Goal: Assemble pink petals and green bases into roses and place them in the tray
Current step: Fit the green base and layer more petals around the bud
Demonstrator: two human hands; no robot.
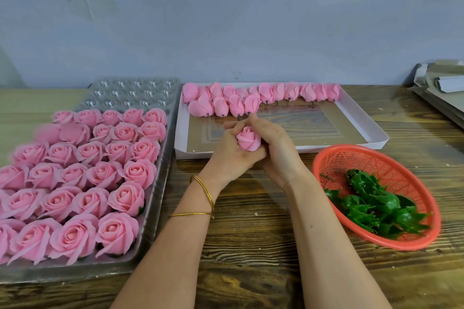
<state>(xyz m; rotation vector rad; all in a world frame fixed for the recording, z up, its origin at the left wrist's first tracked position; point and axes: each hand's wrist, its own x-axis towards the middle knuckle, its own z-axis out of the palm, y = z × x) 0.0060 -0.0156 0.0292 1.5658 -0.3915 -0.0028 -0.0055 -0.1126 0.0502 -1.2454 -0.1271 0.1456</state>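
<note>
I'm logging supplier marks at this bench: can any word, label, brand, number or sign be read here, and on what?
No text can be read anywhere.
The white box, red basket, clear tray and grey cardboard show no print.
Glints in the tray's empty cells are moulded plastic, not characters.
The rose gripped by the left hand and right hand bears none; the gold bangles look plain.

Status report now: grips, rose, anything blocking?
Left grip and right grip hold small pink rose. Clear plastic tray partly filled. No obstacle seen.
</note>
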